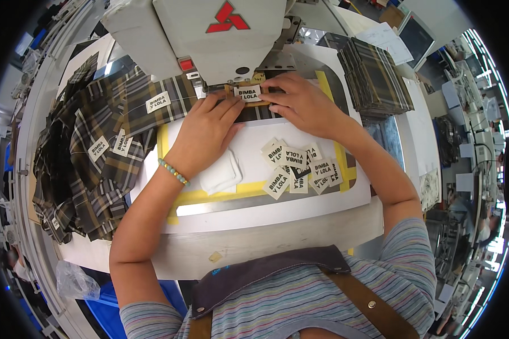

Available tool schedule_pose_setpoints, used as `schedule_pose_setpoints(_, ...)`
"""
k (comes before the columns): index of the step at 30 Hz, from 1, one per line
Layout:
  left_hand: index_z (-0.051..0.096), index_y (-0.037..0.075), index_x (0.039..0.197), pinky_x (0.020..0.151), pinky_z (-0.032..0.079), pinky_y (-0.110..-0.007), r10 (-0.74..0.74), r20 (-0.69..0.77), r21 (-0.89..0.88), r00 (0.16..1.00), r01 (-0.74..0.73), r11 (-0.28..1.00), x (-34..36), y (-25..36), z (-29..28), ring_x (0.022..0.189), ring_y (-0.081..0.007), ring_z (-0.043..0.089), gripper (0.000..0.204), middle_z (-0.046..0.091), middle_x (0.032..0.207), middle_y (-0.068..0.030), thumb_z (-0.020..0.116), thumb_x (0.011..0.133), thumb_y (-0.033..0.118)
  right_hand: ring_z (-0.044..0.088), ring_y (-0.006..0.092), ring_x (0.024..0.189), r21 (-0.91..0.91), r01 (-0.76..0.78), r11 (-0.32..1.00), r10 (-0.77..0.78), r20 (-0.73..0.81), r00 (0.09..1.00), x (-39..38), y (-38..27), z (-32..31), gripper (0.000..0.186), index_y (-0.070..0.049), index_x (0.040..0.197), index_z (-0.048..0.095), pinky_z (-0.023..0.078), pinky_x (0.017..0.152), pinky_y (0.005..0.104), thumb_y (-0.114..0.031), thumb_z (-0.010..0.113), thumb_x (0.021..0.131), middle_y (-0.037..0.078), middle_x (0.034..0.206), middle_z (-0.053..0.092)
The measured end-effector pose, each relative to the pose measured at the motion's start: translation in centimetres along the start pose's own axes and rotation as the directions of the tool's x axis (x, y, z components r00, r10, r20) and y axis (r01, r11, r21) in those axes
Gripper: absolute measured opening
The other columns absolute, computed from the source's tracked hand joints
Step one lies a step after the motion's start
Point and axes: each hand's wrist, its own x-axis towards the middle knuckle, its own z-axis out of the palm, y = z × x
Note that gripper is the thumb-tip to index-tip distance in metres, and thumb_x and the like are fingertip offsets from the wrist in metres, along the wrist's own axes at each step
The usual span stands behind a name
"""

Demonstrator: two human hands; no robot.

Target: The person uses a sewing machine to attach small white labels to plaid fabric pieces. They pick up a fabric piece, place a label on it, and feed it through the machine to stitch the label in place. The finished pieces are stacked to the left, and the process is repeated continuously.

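Observation:
Under the sewing machine head (209,39), a white label (247,93) with dark print lies within a narrow brown frame, over dark plaid fabric (255,113). My left hand (209,127) reaches in with its fingers close together, their tips holding the label's lower left edge. From the other side, my right hand (306,107) holds the label's right edge between thumb and fingers. Several loose white labels (300,166) overlap in a heap on the white work plate (237,212), below my right hand. A folded white cloth (220,172) sits beside my left wrist.
Plaid fabric pieces (90,152), some bearing white labels, pile up at the left. A neat stack of plaid pieces (376,76) stands at the right rear. Yellow tape (209,195) borders the work area. A clear plastic bag (76,281) hangs near a blue bin (107,311) at lower left.

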Motion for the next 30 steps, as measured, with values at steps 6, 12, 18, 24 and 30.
schedule_pose_setpoints(6, 0.064, 0.000, 0.140, 0.116, 0.047, -0.049, -0.024, 0.034, -0.072, 0.999, 0.026, 0.997, 0.26, -0.08, -0.14, 0.140, -0.0365, 0.054, 0.049, 0.062, 0.146, -0.0146, 0.076, 0.095, 0.018, 0.057, 0.0314, 0.132, -0.054, 0.077, 0.996, -0.079, -0.036, 0.996, -0.27, -0.02, 0.76, 0.030, -0.005, 0.121, 0.077, 0.051, 0.110, 0.0448, -0.026, 0.072, 0.100, 0.010, 0.137, 0.066)
schedule_pose_setpoints(12, 0.062, -0.001, 0.142, 0.120, 0.043, -0.049, -0.035, 0.057, -0.070, 0.998, 0.039, 0.997, 0.20, -0.23, 0.04, 0.147, -0.0362, 0.050, 0.053, 0.058, 0.155, -0.0130, 0.077, 0.095, 0.021, 0.057, 0.0294, 0.135, -0.151, 0.120, 0.981, -0.122, -0.006, 0.993, -0.51, 0.43, 0.80, 0.035, -0.005, 0.124, 0.075, 0.052, 0.110, 0.0452, -0.031, 0.072, 0.100, 0.009, 0.140, 0.066)
schedule_pose_setpoints(18, 0.062, 0.000, 0.142, 0.120, 0.042, -0.049, -0.056, 0.057, -0.076, 0.997, 0.060, 0.995, 0.10, -0.45, 0.30, 0.148, -0.0360, 0.049, 0.055, 0.059, 0.154, -0.0126, 0.078, 0.095, 0.023, 0.058, 0.0278, 0.136, -0.132, 0.124, 0.984, -0.124, 0.005, 0.992, -0.11, 0.16, 0.73, 0.039, -0.004, 0.126, 0.074, 0.052, 0.110, 0.0449, -0.032, 0.074, 0.099, 0.008, 0.140, 0.067)
schedule_pose_setpoints(24, 0.065, -0.001, 0.140, 0.121, 0.042, -0.049, -0.076, 0.057, -0.056, 0.996, 0.079, 0.995, 0.19, -0.16, 0.08, 0.148, -0.0364, 0.049, 0.053, 0.061, 0.153, -0.0129, 0.079, 0.095, 0.024, 0.061, 0.0278, 0.133, -0.125, 0.135, 0.983, -0.135, 0.006, 0.991, -0.16, 0.45, 0.95, 0.040, -0.003, 0.125, 0.074, 0.052, 0.110, 0.0441, -0.031, 0.075, 0.098, 0.008, 0.136, 0.070)
schedule_pose_setpoints(30, 0.066, -0.001, 0.139, 0.122, 0.041, -0.048, -0.106, 0.056, -0.111, 0.993, 0.112, 0.987, 0.05, -0.42, 0.32, 0.148, -0.0373, 0.049, 0.052, 0.061, 0.153, -0.0130, 0.079, 0.095, 0.023, 0.063, 0.0259, 0.125, -0.161, 0.169, 0.972, -0.180, -0.058, 0.982, 0.22, 0.07, 0.75, 0.037, -0.002, 0.119, 0.073, 0.056, 0.103, 0.0428, -0.032, 0.076, 0.097, 0.008, 0.128, 0.072)
